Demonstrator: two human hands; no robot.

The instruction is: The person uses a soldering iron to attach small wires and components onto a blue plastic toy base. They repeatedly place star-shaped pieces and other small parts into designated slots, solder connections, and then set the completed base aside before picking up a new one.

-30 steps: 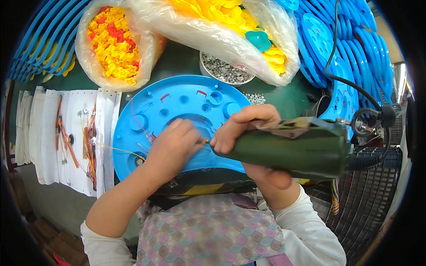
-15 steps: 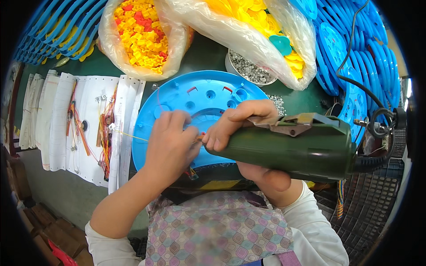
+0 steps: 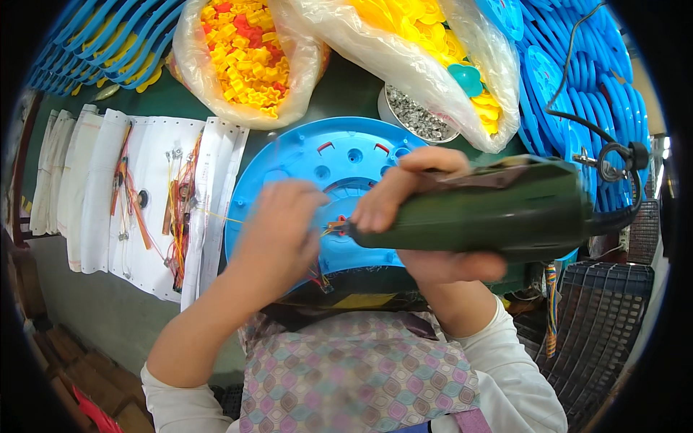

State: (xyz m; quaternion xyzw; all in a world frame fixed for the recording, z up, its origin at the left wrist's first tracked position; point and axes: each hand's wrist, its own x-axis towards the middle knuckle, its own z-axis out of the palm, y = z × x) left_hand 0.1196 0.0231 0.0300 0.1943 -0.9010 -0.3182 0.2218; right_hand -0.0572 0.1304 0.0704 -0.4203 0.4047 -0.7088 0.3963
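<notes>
A dark green electric screwdriver point(image 3: 476, 220) lies nearly level in the grip of my right hand point(image 3: 393, 195), its tip pointing left. That tip meets a small red part point(image 3: 339, 225) with thin orange wires, on the round blue plastic shell point(image 3: 271, 155). Just left of the tip is my left hand point(image 3: 281, 227), smeared by motion, fingers bent over the shell. Whether it holds anything is hidden. A thin yellow wire point(image 3: 216, 215) runs from the wire bundle toward it. Below the left hand, a small wired part point(image 3: 323, 283) hangs at the shell's near edge.
White sheets bearing wire bundles point(image 3: 177, 216) lie at left. Behind the shell stand a bag of yellow and red pieces point(image 3: 249, 65), a bag of yellow parts point(image 3: 404, 29) and a bowl of screws point(image 3: 419, 115). Blue shells point(image 3: 606, 108) are stacked right; a black cable point(image 3: 592, 141) trails there.
The view has shifted slightly, so the table items sit further right. My left hand has drawn away from the tool tip, uncovering the red part and wires. The screwdriver's rear has risen somewhat.
</notes>
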